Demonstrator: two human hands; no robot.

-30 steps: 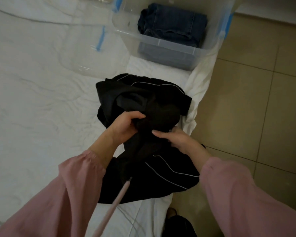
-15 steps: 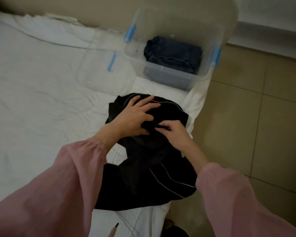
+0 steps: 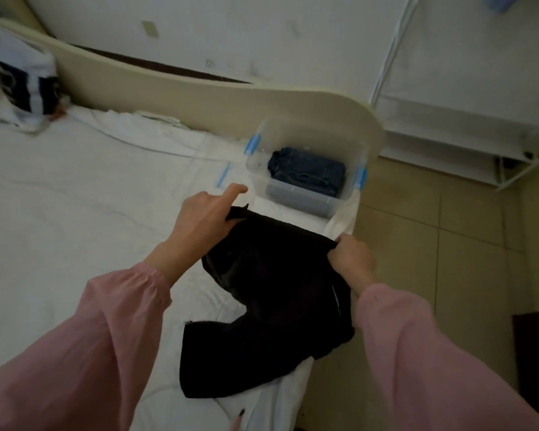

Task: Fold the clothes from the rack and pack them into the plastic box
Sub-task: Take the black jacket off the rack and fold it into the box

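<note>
Bed [image 3: 75,228]: a white, wrinkled sheet is spread over it; everything the task concerns is carried on its right-hand part, near the edge.
Floor [image 3: 433,275]: beige tiles are seen to the right of the bed.
Bed board [image 3: 199,101]: a cream, curved panel is set along the far side of the bed, directly behind the box.
Black garment [image 3: 277,290]: it is laid on the sheet between the two hands and the person's body; its far edge is pulled taut in a line from one hand to the other, while the near part lies rumpled, with one section stretched out to the left. A thin pale stripe is visible near the right side.
Plastic box [image 3: 296,202]: clear, with blue latches, it is placed at the bed's far right corner, just beyond the garment's far edge and apart from it.
Folded jeans [image 3: 308,172]: dark blue denim is packed inside the box, toward its right side.
Left hand [image 3: 204,220]: the garment's far left corner is gripped between thumb and curled fingers; the index finger is held straight, pointed toward the box.
Right hand [image 3: 353,259]: the far right corner is pinched in curled fingers at the bed's edge, nearer the body than the left hand.
</note>
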